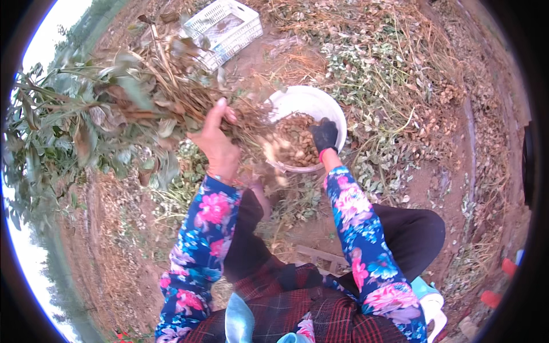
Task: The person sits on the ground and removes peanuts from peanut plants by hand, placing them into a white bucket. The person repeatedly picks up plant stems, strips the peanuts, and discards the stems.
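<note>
My left hand [218, 143], bare, grips a large bundle of peanut plants [163, 103] by the stems. Their leafy tops spread to the left, and the root ends point over the rim of a white round tub [300, 95]. Unshelled peanuts [302, 148] lie in the tub. My right hand [324, 133], in a dark glove with a pink band at the wrist, is inside the tub at its right side, against the peanuts. Its fingers are curled and partly hidden, so whether it holds anything cannot be told. Some roots and pods near the tub's left side are blurred.
A white plastic crate [227, 38] stands on the soil beyond the tub. Pulled peanut plants [369, 64] lie in heaps ahead and to the right. A slatted piece [321, 257] lies between my legs. A white and light-blue container [431, 304] is at the lower right.
</note>
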`<action>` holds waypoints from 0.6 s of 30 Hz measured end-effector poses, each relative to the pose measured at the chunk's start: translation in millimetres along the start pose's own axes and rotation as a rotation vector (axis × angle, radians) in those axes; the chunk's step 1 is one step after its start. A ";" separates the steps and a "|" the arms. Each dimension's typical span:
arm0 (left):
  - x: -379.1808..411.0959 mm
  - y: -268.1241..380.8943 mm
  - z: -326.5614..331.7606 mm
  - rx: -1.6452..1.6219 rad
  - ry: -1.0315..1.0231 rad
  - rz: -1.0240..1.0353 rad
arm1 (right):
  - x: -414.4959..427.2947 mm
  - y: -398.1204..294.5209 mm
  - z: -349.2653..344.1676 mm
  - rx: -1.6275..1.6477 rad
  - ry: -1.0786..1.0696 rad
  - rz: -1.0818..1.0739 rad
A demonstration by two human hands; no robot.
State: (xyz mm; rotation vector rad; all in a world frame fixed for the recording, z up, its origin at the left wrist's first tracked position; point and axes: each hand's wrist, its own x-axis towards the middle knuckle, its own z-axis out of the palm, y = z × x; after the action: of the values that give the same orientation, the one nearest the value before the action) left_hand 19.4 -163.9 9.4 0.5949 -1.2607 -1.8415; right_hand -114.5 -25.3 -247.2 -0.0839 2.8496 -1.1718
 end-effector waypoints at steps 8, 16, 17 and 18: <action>18.1 -4.0 -3.0 -0.143 0.011 -0.005 | -27.8 -44.8 -51.3 0.633 0.081 -0.236; 19.1 -6.8 11.2 -0.277 0.016 -0.029 | -96.2 -117.4 -91.0 1.174 -0.064 -0.120; 17.3 -6.6 12.7 -0.271 0.015 -0.033 | -97.6 -117.9 -87.8 1.222 -0.035 -0.082; 14.6 -5.8 13.7 -0.266 0.019 -0.034 | -98.4 -120.4 -87.5 1.269 -0.013 -0.046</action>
State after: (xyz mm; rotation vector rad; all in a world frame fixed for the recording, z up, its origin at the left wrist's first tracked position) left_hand -1.1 -167.6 10.2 0.4889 -0.9760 -1.9852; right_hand -19.6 -42.3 -97.0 -0.0816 1.5896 -2.6215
